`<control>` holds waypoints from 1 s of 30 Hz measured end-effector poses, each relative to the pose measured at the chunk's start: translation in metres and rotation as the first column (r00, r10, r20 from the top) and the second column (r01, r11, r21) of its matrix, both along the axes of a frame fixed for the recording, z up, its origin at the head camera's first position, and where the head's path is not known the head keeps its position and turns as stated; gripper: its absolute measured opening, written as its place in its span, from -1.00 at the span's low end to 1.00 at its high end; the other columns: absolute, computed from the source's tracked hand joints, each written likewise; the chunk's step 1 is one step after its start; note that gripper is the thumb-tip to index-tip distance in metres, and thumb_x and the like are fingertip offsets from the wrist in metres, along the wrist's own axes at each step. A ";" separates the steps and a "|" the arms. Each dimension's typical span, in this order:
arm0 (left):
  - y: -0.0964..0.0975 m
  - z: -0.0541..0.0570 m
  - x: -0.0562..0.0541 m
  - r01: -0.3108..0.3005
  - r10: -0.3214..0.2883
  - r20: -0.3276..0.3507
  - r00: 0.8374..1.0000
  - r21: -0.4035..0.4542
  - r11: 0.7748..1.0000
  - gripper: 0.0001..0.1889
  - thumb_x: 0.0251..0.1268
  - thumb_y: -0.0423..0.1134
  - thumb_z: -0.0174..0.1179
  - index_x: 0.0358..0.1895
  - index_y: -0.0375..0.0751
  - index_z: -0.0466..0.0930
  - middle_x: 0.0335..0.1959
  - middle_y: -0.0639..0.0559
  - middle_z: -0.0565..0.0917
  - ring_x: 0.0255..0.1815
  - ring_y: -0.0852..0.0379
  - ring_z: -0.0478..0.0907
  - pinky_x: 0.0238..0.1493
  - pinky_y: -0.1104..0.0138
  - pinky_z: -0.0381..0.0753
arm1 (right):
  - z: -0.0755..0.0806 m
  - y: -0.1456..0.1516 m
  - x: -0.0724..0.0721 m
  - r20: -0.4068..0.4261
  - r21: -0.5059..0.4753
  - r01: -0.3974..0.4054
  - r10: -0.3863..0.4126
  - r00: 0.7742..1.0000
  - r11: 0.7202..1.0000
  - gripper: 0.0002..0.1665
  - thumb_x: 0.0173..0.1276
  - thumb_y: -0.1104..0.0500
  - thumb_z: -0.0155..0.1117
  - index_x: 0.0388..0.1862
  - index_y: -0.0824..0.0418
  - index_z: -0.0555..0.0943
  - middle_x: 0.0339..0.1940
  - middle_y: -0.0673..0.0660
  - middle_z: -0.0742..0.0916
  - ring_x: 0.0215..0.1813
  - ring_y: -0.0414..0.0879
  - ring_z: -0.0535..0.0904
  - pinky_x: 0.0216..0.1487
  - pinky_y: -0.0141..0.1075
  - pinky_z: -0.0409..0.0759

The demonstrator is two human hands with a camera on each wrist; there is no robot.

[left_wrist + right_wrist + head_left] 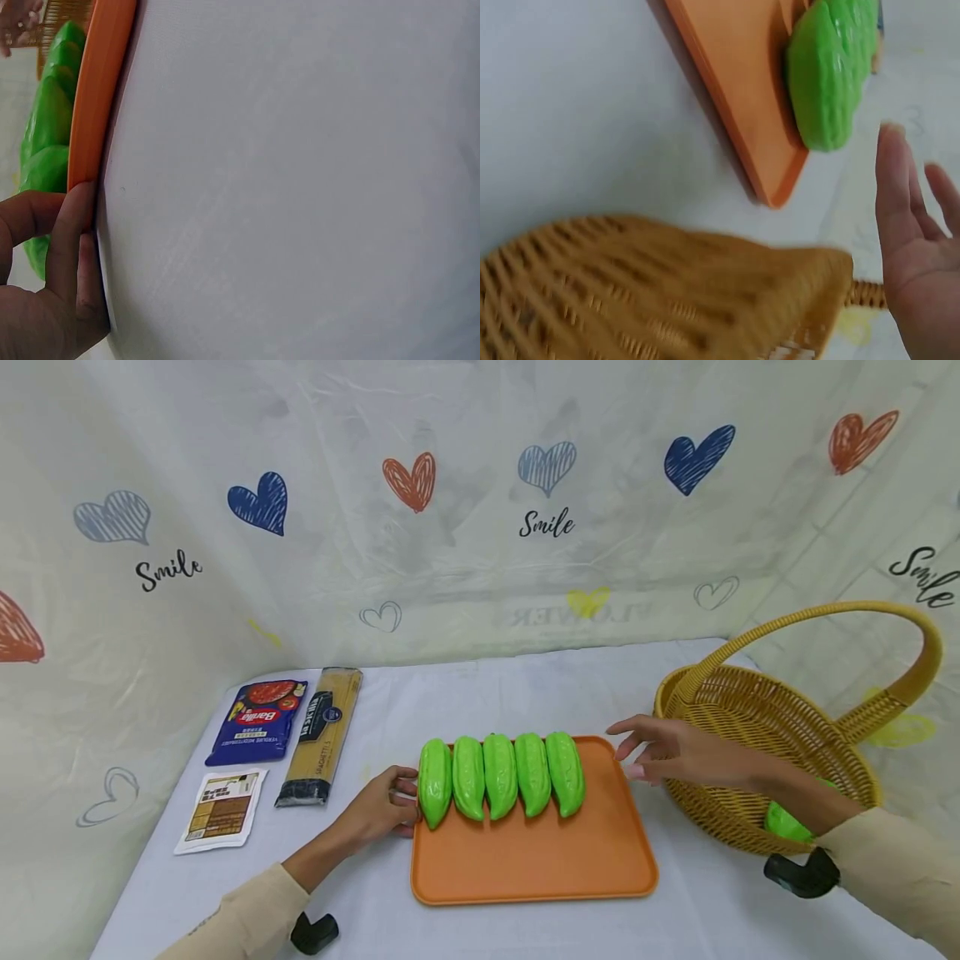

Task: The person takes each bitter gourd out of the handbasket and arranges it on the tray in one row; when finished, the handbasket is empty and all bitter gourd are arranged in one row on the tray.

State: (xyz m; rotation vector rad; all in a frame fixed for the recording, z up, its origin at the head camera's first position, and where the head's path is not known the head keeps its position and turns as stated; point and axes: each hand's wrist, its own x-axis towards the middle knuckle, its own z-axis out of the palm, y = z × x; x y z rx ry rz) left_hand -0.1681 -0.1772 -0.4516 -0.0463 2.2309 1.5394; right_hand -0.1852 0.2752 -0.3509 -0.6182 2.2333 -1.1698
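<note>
An orange tray (532, 868) lies on the white cloth with several glossy green bitter melons (501, 777) in a row along its far half. At its left edge, beside the leftmost melon, my left hand (382, 803) grips the rim; bent fingers (71, 232) sit right at that rim in the left wrist view. My right hand (660, 750) hovers by the tray's far right corner with loosely spread fingers and nothing in them. The right wrist view shows this hand (919, 247) apart from the tray (739, 97) and melons (821, 90).
A wicker basket (780, 702) with a tall handle stands at the right, under my right forearm, with a green thing (783, 822) inside. On the left lie a blue Barilla pouch (258, 722), a spaghetti pack (321, 735) and a white-edged sachet (221, 808). A printed curtain (472, 568) hangs behind.
</note>
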 end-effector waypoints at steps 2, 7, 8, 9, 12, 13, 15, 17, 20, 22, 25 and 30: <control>0.000 0.000 0.000 -0.002 0.002 0.000 1.000 0.001 1.000 -0.30 0.09 -0.48 0.28 0.38 -0.29 0.32 0.09 -0.19 0.50 -0.05 0.03 0.61 -0.27 0.19 0.81 | 0.005 0.011 0.001 0.018 -0.001 -0.054 0.054 0.998 0.999 -0.39 0.48 0.19 0.19 0.45 0.25 0.31 0.16 0.34 0.55 0.03 0.02 0.64 -0.08 -0.22 0.73; -0.001 0.001 0.000 -0.002 0.002 -0.003 1.000 0.004 1.000 -0.30 0.10 -0.46 0.29 0.39 -0.29 0.32 0.09 -0.19 0.51 -0.04 0.03 0.61 -0.27 0.19 0.81 | 0.014 0.040 0.004 0.098 -0.008 -0.121 0.121 0.988 0.993 -0.47 0.50 0.26 0.10 0.42 0.23 0.35 0.19 0.35 0.54 0.04 0.03 0.61 -0.06 -0.23 0.72; -0.001 0.001 0.000 0.000 0.000 -0.003 1.000 0.004 1.000 -0.30 0.10 -0.46 0.29 0.39 -0.29 0.32 0.10 -0.19 0.50 -0.04 0.03 0.61 -0.26 0.19 0.81 | 0.016 0.045 0.004 0.116 -0.012 -0.124 0.124 0.985 0.992 -0.47 0.51 0.27 0.08 0.42 0.24 0.35 0.20 0.38 0.53 0.04 0.05 0.61 -0.05 -0.21 0.72; -0.001 0.001 0.000 0.001 -0.001 -0.004 1.000 0.005 1.000 -0.30 0.10 -0.46 0.29 0.39 -0.29 0.32 0.10 -0.19 0.50 -0.04 0.03 0.61 -0.26 0.19 0.81 | 0.017 0.051 0.004 0.133 -0.014 -0.125 0.125 0.983 0.992 -0.46 0.51 0.28 0.06 0.44 0.26 0.34 0.21 0.39 0.53 0.04 0.06 0.61 -0.06 -0.20 0.73; -0.001 0.000 -0.001 0.006 -0.006 -0.004 1.000 0.008 1.000 -0.30 0.10 -0.46 0.28 0.39 -0.29 0.31 0.10 -0.20 0.50 -0.04 0.03 0.61 -0.26 0.19 0.81 | 0.019 0.069 0.002 0.182 -0.023 -0.124 0.126 0.975 0.992 -0.45 0.52 0.30 0.01 0.45 0.35 0.29 0.22 0.40 0.54 0.06 0.08 0.62 -0.07 -0.17 0.74; -0.001 0.000 -0.001 0.008 -0.008 -0.004 1.000 0.010 1.000 -0.30 0.10 -0.47 0.28 0.39 -0.30 0.31 0.10 -0.20 0.49 -0.04 0.03 0.61 -0.25 0.19 0.81 | 0.019 0.074 0.001 0.186 -0.019 -0.121 0.122 0.975 0.993 -0.45 0.53 0.30 -0.01 0.45 0.36 0.29 0.22 0.38 0.55 0.07 0.06 0.63 -0.07 -0.17 0.74; -0.001 -0.001 -0.001 0.010 -0.010 -0.006 1.000 0.012 1.000 -0.29 0.09 -0.47 0.28 0.39 -0.30 0.30 0.11 -0.21 0.49 -0.03 0.03 0.61 -0.25 0.20 0.81 | 0.020 0.086 -0.002 0.185 0.001 -0.093 0.091 0.979 0.996 -0.46 0.54 0.29 -0.02 0.46 0.37 0.29 0.22 0.28 0.59 0.07 0.01 0.63 -0.11 -0.17 0.74; -0.001 -0.001 -0.001 0.011 -0.011 -0.007 1.000 0.014 1.000 -0.29 0.08 -0.47 0.28 0.39 -0.31 0.30 0.11 -0.21 0.49 -0.03 0.03 0.61 -0.25 0.20 0.81 | 0.019 0.096 -0.005 0.149 0.042 -0.061 0.054 0.987 0.997 -0.46 0.55 0.26 -0.03 0.46 0.34 0.30 0.23 0.23 0.60 0.07 -0.06 0.64 -0.15 -0.17 0.73; -0.002 -0.001 -0.001 0.010 -0.010 -0.006 1.000 0.014 1.000 -0.29 0.08 -0.47 0.28 0.39 -0.30 0.31 0.11 -0.20 0.49 -0.03 0.03 0.61 -0.25 0.20 0.81 | 0.017 0.111 -0.010 0.106 0.141 0.020 -0.036 0.994 0.990 -0.41 0.57 0.16 -0.01 0.49 0.32 0.25 0.32 0.26 0.54 0.05 -0.19 0.63 -0.21 -0.18 0.72; -0.002 -0.001 -0.001 0.008 -0.008 -0.004 1.000 0.017 1.000 -0.29 0.08 -0.47 0.28 0.39 -0.31 0.31 0.11 -0.21 0.49 -0.04 0.03 0.61 -0.25 0.20 0.81 | 0.014 0.120 -0.014 0.098 0.209 0.057 -0.079 0.992 0.976 -0.35 0.58 0.10 0.00 0.52 0.35 0.19 0.36 0.36 0.48 0.05 -0.15 0.61 -0.24 -0.17 0.70; -0.002 -0.002 -0.001 0.010 -0.010 -0.001 1.000 0.020 1.000 -0.29 0.08 -0.47 0.28 0.39 -0.31 0.30 0.11 -0.21 0.49 -0.03 0.03 0.61 -0.24 0.20 0.81 | 0.010 0.132 -0.019 0.131 0.324 0.103 -0.152 0.980 0.941 -0.22 0.58 -0.04 -0.01 0.56 0.37 0.08 0.34 0.42 0.46 0.06 -0.04 0.55 -0.22 -0.15 0.69; -0.002 -0.003 -0.001 0.012 -0.012 -0.002 1.000 0.012 1.000 -0.30 0.08 -0.47 0.27 0.38 -0.31 0.31 0.10 -0.21 0.49 -0.03 0.02 0.61 -0.24 0.20 0.81 | 0.008 0.149 -0.021 0.252 0.433 0.094 -0.221 0.942 0.896 -0.04 0.59 -0.20 -0.09 0.58 0.46 -0.10 0.40 0.70 0.19 0.24 0.43 0.48 -0.02 0.07 0.73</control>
